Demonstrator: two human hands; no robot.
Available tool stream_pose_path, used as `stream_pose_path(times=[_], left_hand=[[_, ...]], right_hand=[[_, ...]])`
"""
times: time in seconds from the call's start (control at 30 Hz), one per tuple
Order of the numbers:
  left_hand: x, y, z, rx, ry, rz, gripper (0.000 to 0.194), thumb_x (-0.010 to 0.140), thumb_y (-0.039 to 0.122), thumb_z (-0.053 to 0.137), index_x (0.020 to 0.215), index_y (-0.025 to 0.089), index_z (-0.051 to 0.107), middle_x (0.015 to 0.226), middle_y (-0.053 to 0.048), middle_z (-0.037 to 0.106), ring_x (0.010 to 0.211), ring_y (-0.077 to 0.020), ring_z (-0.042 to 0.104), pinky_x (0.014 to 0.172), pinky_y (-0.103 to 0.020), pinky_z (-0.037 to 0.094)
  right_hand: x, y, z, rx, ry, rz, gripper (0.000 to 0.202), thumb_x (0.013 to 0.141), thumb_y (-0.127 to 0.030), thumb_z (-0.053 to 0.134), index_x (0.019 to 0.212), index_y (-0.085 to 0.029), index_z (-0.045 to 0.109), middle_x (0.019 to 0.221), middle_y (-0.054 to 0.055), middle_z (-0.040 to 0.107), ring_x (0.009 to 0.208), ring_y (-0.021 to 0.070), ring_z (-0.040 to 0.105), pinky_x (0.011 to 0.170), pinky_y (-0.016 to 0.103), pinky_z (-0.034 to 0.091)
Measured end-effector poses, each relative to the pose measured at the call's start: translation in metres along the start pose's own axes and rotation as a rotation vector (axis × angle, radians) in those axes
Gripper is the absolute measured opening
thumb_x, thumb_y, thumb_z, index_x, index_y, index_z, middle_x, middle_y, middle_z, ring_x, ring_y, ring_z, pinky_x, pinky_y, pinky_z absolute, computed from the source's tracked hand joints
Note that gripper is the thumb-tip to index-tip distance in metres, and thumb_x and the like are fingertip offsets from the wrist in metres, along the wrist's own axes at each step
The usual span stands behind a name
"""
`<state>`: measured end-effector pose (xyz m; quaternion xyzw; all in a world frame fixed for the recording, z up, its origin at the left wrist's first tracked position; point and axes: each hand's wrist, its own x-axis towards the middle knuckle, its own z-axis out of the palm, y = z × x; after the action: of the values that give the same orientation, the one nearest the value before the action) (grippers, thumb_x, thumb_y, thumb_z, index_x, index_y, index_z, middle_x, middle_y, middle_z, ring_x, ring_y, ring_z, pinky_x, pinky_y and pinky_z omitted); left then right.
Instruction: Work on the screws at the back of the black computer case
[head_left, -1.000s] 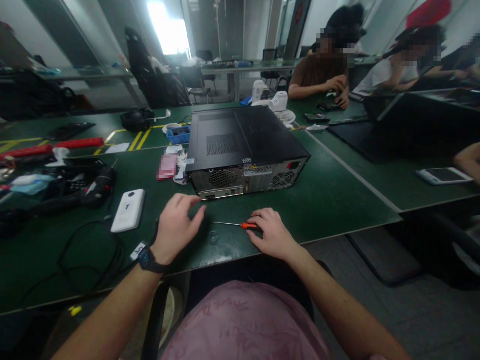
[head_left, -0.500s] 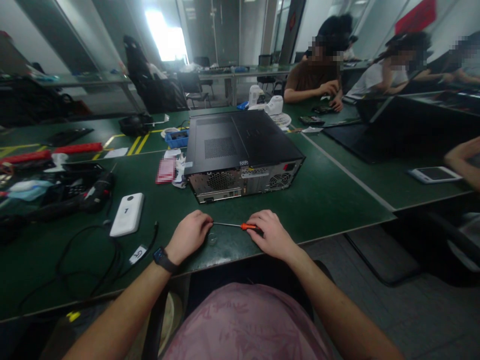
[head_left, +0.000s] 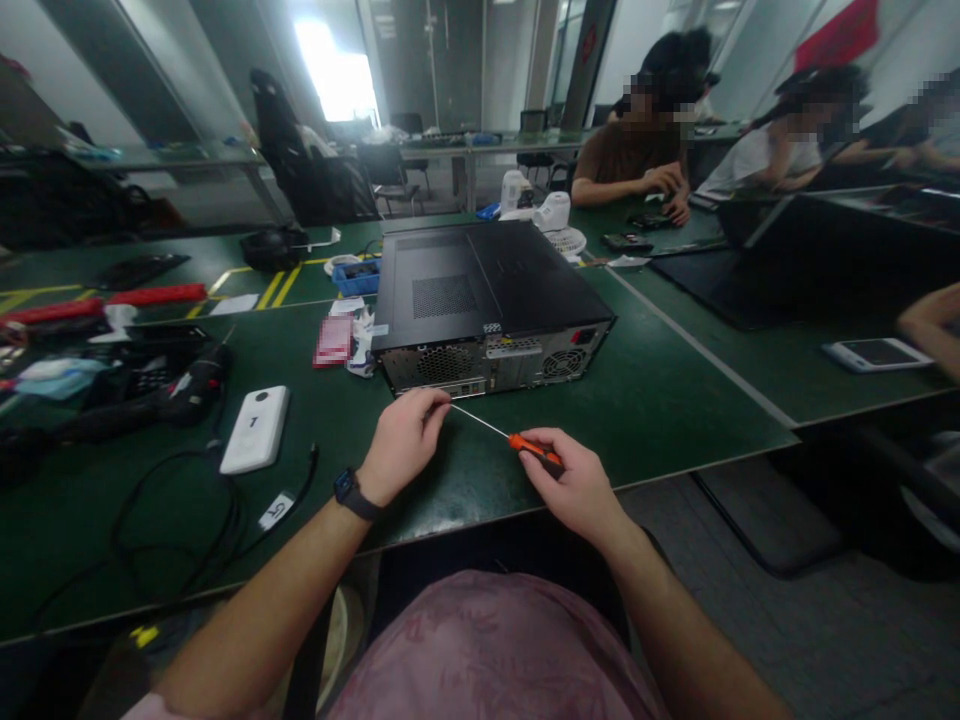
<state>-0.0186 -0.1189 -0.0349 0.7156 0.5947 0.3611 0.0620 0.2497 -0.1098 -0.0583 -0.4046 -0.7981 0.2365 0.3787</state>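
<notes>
A screwdriver (head_left: 517, 441) with an orange and black handle and a thin metal shaft is held up above the green table. My right hand (head_left: 574, 485) wraps round its handle. The fingers of my left hand (head_left: 409, 435) are pinched at the tip of the shaft; whether a small part sits between them is hidden. Just beyond both hands a black desktop computer case (head_left: 450, 290) lies flat, its metal back panel with vents and ports facing me. My left hand covers part of the panel's lower left edge.
On the left, a white power bank (head_left: 255, 430), a black cable (head_left: 232, 510) and a cordless drill (head_left: 196, 388) lie on the table (head_left: 675, 400). A blue tray (head_left: 356, 278) and a small white fan (head_left: 551, 215) stand behind. Across the table a person (head_left: 637, 150) works; a phone (head_left: 877, 354) lies at right.
Both hands have moved forward and to the right with the screwdriver, closer to the computer case. The shaft now slants, its tip end farther from me than the handle.
</notes>
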Motion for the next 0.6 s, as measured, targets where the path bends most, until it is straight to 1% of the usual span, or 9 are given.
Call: stream_pose_path(times=[0.07, 0.13, 0.2, 0.33, 0.43, 0.53, 0.6], left_hand=[[0.014, 0.011, 0.002, -0.036, 0.049, -0.006, 0.014, 0.101, 0.024, 0.058, 0.103, 0.020, 0.071, 0.104, -0.006, 0.078, 0.096, -0.0203, 0.072, 0.091, -0.033, 0.055], [0.029, 0.021, 0.003, -0.091, 0.091, -0.032, 0.014, 0.100, 0.023, 0.059, 0.104, 0.020, 0.072, 0.102, -0.005, 0.079, 0.094, -0.0187, 0.073, 0.090, -0.031, 0.055], [0.042, 0.029, 0.004, -0.140, 0.110, -0.063, 0.014, 0.099, 0.025, 0.061, 0.105, 0.021, 0.073, 0.101, -0.004, 0.080, 0.091, -0.0179, 0.073, 0.088, -0.031, 0.056], [0.064, 0.043, 0.004, -0.195, 0.139, -0.066, 0.016, 0.099, 0.026, 0.061, 0.106, 0.021, 0.074, 0.099, -0.003, 0.081, 0.088, -0.0178, 0.074, 0.087, -0.032, 0.057], [0.080, 0.054, -0.001, -0.227, 0.132, -0.053, 0.016, 0.097, 0.025, 0.062, 0.105, 0.022, 0.075, 0.098, -0.003, 0.081, 0.087, -0.0179, 0.075, 0.085, -0.032, 0.057], [0.093, 0.063, -0.009, -0.271, 0.138, -0.046, 0.015, 0.095, 0.028, 0.064, 0.105, 0.023, 0.075, 0.096, -0.001, 0.081, 0.084, -0.0173, 0.075, 0.081, -0.031, 0.057], [0.099, 0.067, -0.015, -0.292, 0.150, -0.050, 0.017, 0.095, 0.029, 0.064, 0.106, 0.023, 0.075, 0.096, -0.001, 0.081, 0.084, -0.0171, 0.075, 0.084, -0.031, 0.058]], right_hand=[[0.001, -0.008, -0.008, -0.007, 0.065, 0.016, 0.017, 0.095, -0.026, 0.063, 0.111, -0.022, 0.067, 0.102, 0.006, 0.078, 0.088, 0.0197, 0.076, 0.081, 0.033, 0.060], [0.004, -0.016, -0.016, -0.043, 0.136, -0.006, 0.017, 0.094, -0.025, 0.063, 0.111, -0.021, 0.066, 0.099, 0.005, 0.077, 0.083, 0.0189, 0.075, 0.078, 0.032, 0.060], [0.008, -0.023, -0.023, -0.094, 0.196, -0.039, 0.017, 0.093, -0.025, 0.064, 0.110, -0.021, 0.066, 0.097, 0.005, 0.077, 0.081, 0.0183, 0.075, 0.077, 0.032, 0.060], [0.015, -0.037, -0.036, -0.170, 0.276, -0.077, 0.017, 0.093, -0.023, 0.064, 0.109, -0.022, 0.066, 0.093, 0.003, 0.076, 0.076, 0.0163, 0.073, 0.072, 0.029, 0.059], [0.023, -0.050, -0.050, -0.192, 0.312, -0.085, 0.015, 0.093, -0.022, 0.064, 0.108, -0.023, 0.067, 0.091, 0.001, 0.075, 0.073, 0.0142, 0.072, 0.070, 0.026, 0.058], [0.034, -0.061, -0.063, -0.201, 0.333, -0.084, 0.014, 0.093, -0.022, 0.065, 0.107, -0.024, 0.067, 0.091, -0.001, 0.074, 0.072, 0.0134, 0.071, 0.070, 0.025, 0.057], [0.041, -0.066, -0.068, -0.197, 0.357, -0.072, 0.015, 0.093, -0.022, 0.065, 0.107, -0.024, 0.067, 0.090, -0.001, 0.074, 0.071, 0.0130, 0.070, 0.069, 0.025, 0.057]])
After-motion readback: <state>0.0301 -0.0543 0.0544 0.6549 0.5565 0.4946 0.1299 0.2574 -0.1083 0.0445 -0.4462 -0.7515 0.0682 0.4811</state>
